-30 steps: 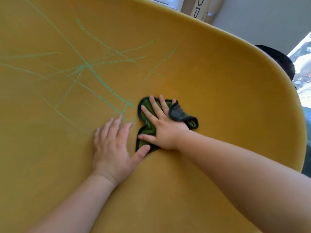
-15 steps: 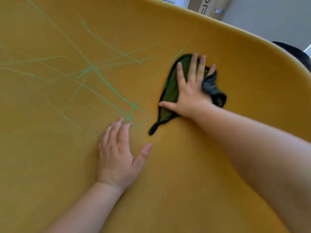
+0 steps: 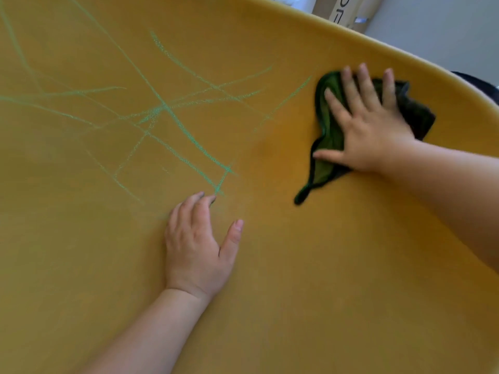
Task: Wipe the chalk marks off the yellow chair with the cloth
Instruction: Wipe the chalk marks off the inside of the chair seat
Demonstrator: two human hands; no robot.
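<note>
Pressing the cloth (image 3: 328, 136) flat against the chair (image 3: 324, 292), our right hand (image 3: 370, 130) lies near the upper rim with fingers straight and spread, so that the palm bears on as much fabric as possible; it pinches and grips nothing. The dark green cloth sits under that hand, with a narrow tail trailing down past the thumb and a darker fold bunched out beyond the little finger. Our left hand (image 3: 197, 252) rests open on the chair lower down, its fingertips at the lower end of the chalk marks (image 3: 172, 114). We judge that it braces us and steadies the chair against the push of wiping. The green chalk marks cross the chair to the left of the cloth, and only one faint stroke ends near its edge. We judge that most of the wiping is not yet done. Behind the rim stand a cardboard box (image 3: 348, 9) and a pale wall (image 3: 432, 28).
</note>
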